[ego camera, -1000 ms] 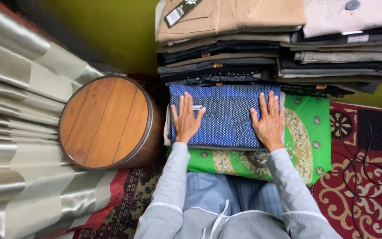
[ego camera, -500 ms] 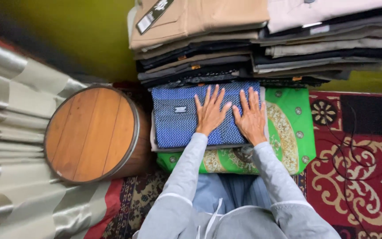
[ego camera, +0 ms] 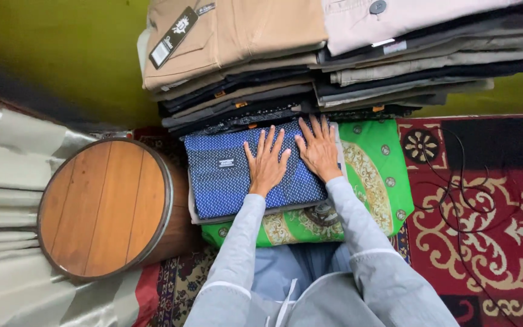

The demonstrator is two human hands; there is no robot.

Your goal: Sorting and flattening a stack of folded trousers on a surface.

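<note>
The folded blue dotted garment (ego camera: 237,172) is laid on a green patterned cloth (ego camera: 376,181), just right of the round wooden stool (ego camera: 107,206). Left hand (ego camera: 266,163) and right hand (ego camera: 319,148) are pressed flat on its right half, fingers (ego camera: 273,140) spread wide, nothing gripped.

An olive-green wall (ego camera: 62,54) runs along the top. A round wooden stool (ego camera: 107,206) stands at the left, beside folds of grey-striped curtain (ego camera: 1,175). A red patterned carpet (ego camera: 491,242) covers the floor (a thin black cord (ego camera: 455,188) loops across it).
</note>
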